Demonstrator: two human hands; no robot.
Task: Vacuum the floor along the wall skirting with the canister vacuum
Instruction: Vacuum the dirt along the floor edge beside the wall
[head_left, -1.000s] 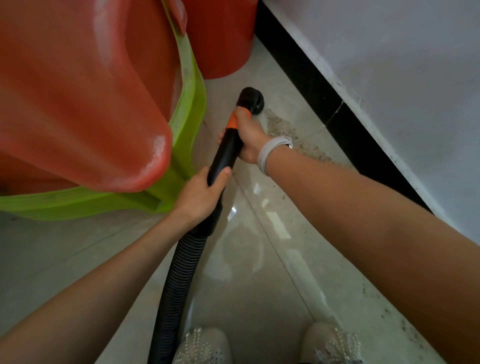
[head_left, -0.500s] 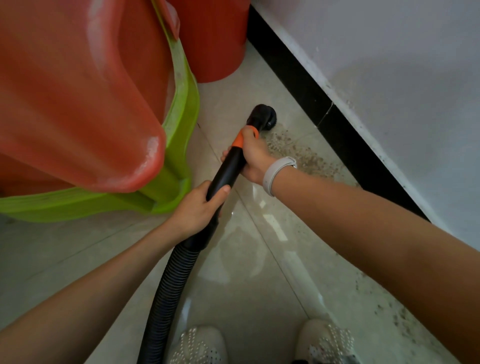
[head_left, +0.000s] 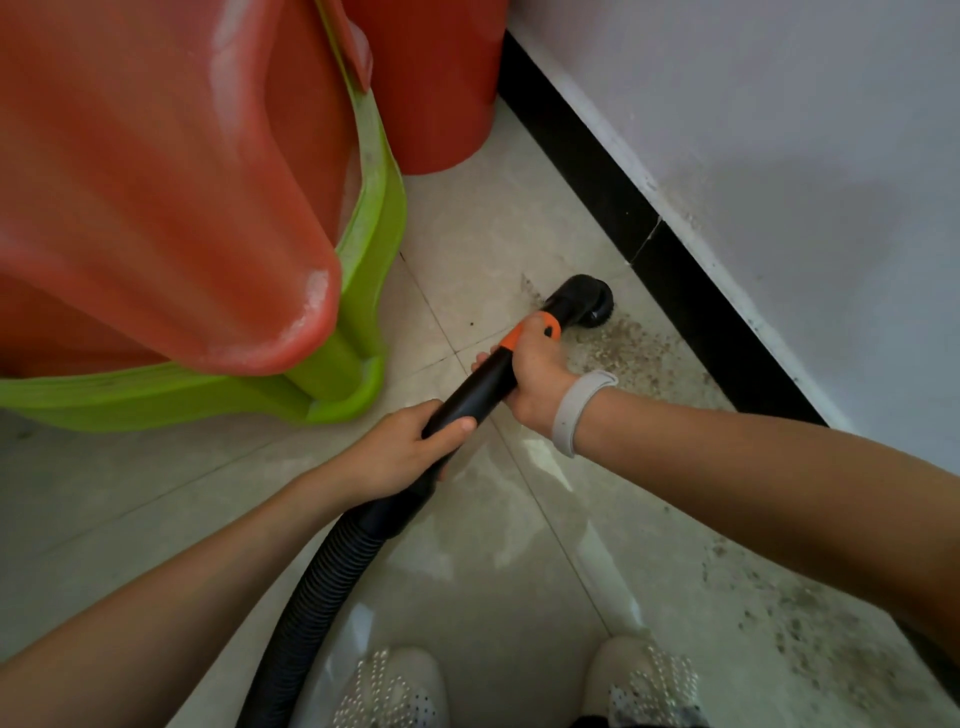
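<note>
Pale floor tiles (head_left: 467, 249) run beside the black skirting (head_left: 691, 291), under stacked red and green plastic stools (head_left: 363, 260). Since a second ago the brush nozzle (head_left: 584, 301) has drawn back along the wall onto the grit patch (head_left: 634, 353), so debris remains. Right hand (head_left: 535, 369) and left hand (head_left: 400, 452) both grip the black wand (head_left: 478, 384).

Black nozzle (head_left: 584, 301) on floor beside skirting (head_left: 691, 291)

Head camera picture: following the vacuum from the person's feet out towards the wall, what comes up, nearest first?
Beaded shoes → ribbed hose → left hand gripping the black tube → right hand by the orange collar → nozzle → black skirting → white wall.
</note>
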